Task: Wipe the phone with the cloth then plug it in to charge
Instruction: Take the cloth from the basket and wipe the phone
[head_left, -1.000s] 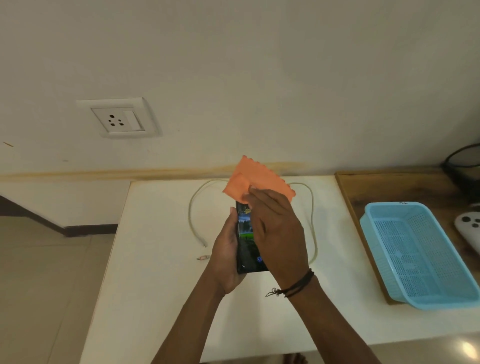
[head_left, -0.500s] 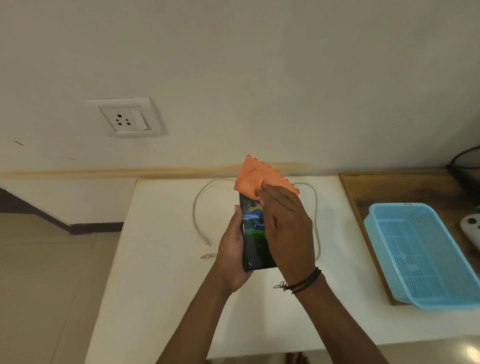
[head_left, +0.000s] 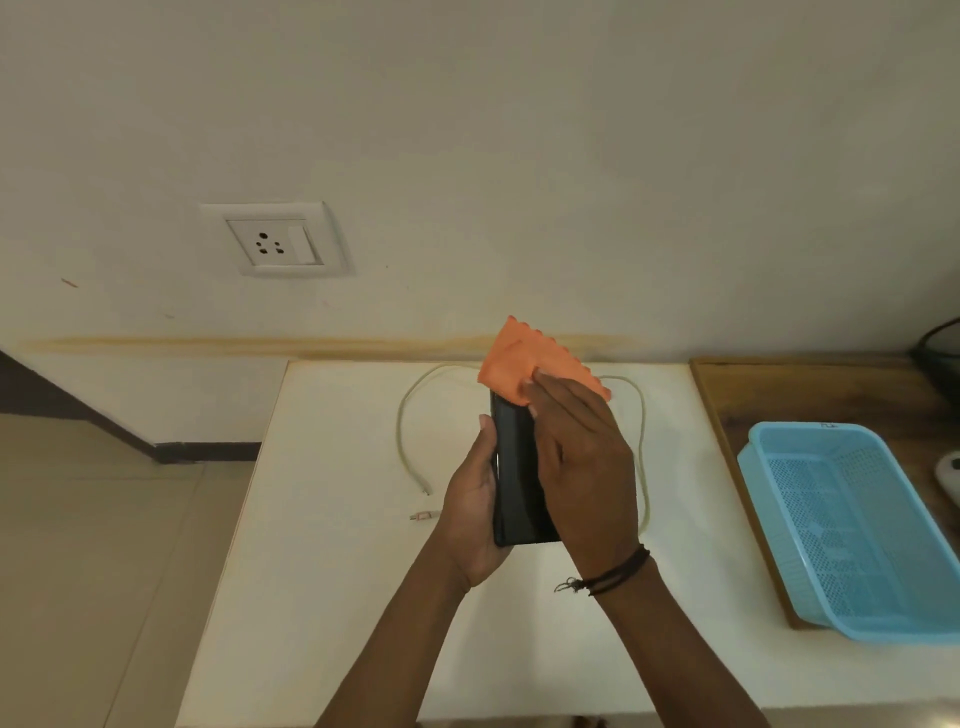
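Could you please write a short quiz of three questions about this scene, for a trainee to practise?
1. True or false: the phone lies flat on the white table.
2. Which hand presses the orange cloth on the phone? A) left hand B) right hand
3. Fill in: the charging cable lies on the table, its end ____ the phone.

Key
1. False; the left hand holds it above the table.
2. B
3. not plugged into; the wall socket is also unused.
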